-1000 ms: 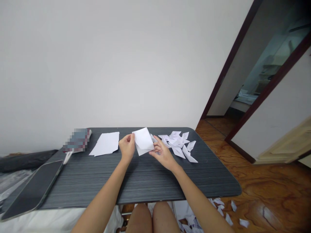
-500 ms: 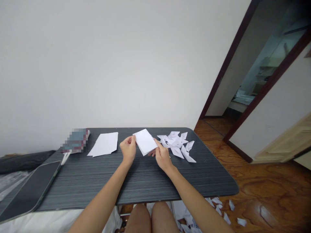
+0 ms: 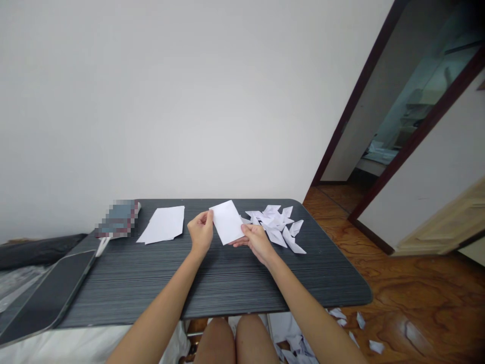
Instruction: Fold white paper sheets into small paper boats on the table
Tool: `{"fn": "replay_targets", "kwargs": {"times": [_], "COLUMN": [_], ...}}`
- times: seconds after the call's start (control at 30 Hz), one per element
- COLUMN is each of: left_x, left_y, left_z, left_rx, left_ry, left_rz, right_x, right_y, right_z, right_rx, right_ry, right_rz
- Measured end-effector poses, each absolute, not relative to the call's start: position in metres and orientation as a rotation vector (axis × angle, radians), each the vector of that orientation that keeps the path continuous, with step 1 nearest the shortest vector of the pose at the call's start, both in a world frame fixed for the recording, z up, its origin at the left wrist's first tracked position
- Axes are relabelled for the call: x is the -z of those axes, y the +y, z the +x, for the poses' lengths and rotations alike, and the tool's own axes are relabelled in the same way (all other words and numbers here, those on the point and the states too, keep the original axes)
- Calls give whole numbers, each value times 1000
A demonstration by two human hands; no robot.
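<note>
A folded sheet of white paper (image 3: 228, 222) is held up over the dark table between both hands. My left hand (image 3: 201, 230) pinches its left corner between thumb and curled fingers. On the other side, my right hand (image 3: 255, 240) grips the lower right edge, thumb on top and fingers underneath. Just beyond my right hand lies a pile of folded white paper pieces (image 3: 278, 222). To the left of my left hand, a stack of flat white sheets (image 3: 162, 225) rests on the table.
The dark wood-grain table (image 3: 151, 288) stands against a white wall. At its left are a blurred-out packet (image 3: 119, 217) and a dark flat tablet-like panel (image 3: 49, 293). More folded paper pieces (image 3: 376, 346) lie on the wooden floor at the right, below the table.
My right hand has shifted its hold to the paper's lower right edge. The paper's layers, slightly apart before, now lie together, and the sheet has turned a little.
</note>
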State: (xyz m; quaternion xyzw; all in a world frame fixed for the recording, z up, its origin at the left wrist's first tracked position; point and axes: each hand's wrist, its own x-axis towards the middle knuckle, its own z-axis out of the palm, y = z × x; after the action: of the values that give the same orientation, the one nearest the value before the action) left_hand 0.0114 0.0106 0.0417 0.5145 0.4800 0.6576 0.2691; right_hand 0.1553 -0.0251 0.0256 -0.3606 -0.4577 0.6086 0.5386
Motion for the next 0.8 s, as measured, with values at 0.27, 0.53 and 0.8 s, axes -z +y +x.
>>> {"fn": "replay_targets", "kwargs": {"times": [0.27, 0.53, 0.8], "left_x": [-38, -54, -82], "left_y": [17, 8, -7], "left_z": [10, 0, 12], "left_rx": [-1717, -1781, -718], "left_ry": [1213, 1253, 770], "left_rz": [1334, 2293, 3178], "right_x": [-27, -22, -31], "right_y": [-24, -25, -37], "right_z": [156, 158, 156], "right_rx": [-1319, -913, -717], "right_ry": [-1147, -1461, -1744], "right_rz": [-897, -1138, -1106]}}
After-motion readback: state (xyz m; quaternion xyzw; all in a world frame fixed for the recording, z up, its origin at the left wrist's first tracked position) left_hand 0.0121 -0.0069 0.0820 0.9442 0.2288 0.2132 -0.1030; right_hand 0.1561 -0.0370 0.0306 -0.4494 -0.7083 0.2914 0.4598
